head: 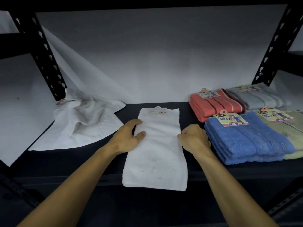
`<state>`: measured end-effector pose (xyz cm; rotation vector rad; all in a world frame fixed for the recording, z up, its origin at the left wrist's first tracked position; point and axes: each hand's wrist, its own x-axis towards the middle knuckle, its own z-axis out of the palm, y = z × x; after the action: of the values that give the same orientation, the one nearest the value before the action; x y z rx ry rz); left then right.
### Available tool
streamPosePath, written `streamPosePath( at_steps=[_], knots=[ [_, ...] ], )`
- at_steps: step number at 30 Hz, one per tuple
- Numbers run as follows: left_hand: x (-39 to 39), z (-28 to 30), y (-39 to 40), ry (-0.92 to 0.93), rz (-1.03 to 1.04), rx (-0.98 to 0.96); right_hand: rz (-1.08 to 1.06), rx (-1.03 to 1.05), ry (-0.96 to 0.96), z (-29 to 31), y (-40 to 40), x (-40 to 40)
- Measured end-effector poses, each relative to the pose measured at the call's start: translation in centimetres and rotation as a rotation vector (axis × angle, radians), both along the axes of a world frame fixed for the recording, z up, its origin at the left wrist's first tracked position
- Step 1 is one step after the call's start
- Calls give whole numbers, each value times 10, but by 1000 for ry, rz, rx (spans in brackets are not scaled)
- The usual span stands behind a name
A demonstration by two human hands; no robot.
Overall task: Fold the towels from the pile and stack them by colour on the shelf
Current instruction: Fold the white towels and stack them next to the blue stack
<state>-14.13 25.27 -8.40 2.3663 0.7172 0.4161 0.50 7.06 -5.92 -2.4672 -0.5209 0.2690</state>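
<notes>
My left hand (129, 136) holds the left edge of the long folded white towel (155, 149), thumb on top, and my right hand (195, 138) is curled on its right edge. The towel lies on the dark shelf (193, 108), between a crumpled white towel (82, 122) and the blue towels (246, 140).

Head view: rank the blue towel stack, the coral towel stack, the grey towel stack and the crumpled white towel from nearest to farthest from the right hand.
From the right hand:
1. blue towel stack, just to its right.
2. coral towel stack, behind the blue one.
3. grey towel stack, back right corner.
4. crumpled white towel, far left, past the folded towel.
</notes>
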Motion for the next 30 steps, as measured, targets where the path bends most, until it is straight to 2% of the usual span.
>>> streamPosePath(
  at_steps=[3,5,9,11,13,19,24,26,30],
  knots=[
    [0,4,2,-18,-20,6,51,65,-211,0,0,0],
    [1,3,3,39,-61,58,156,80,-320,2,9,4],
    [6,0,0,249,-124,189,458,-234,-242,-4,41,26],
    [13,1,0,301,-135,232,527,-385,-225,-7,52,40],
    [20,0,2,357,-131,260,560,-441,-213,-7,59,52],
    [47,4,14,466,-103,310,621,-470,-207,-6,75,81],
    [56,3,18,482,-83,332,645,-468,-388,-8,81,87],
    [54,4,19,455,-86,320,626,-420,-491,-7,76,81],
    [37,22,6,280,-100,344,629,-172,-523,7,46,47]
  ],
)
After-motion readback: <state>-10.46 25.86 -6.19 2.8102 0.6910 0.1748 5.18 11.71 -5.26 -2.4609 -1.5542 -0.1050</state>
